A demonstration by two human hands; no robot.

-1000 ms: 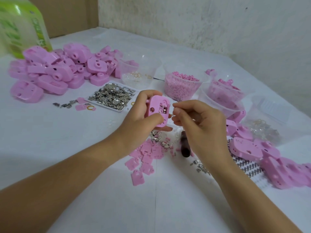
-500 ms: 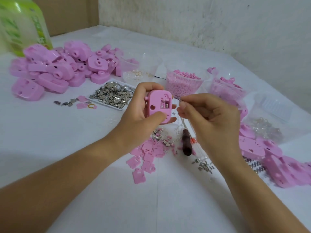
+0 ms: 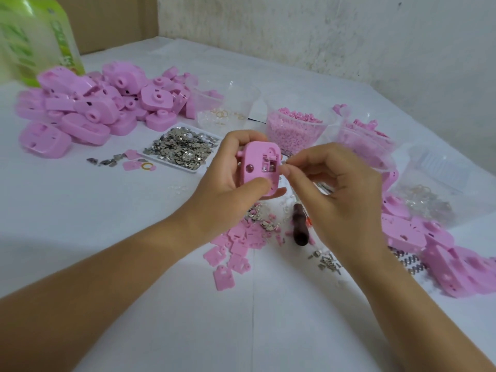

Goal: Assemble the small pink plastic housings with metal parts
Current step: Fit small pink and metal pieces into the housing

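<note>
housing: smooth pink plastic | tray parts: shiny metal | table: matt white

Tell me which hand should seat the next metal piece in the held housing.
Right. The left hand grips the pink housing, while the right hand pinches a small piece right beside its metal recess.

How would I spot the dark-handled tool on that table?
Start at the white table, then find the person's right hand. Just under its fingers lies the tool, between scattered flat pink plates and a few metal bits. It alone is dark brown.
</note>
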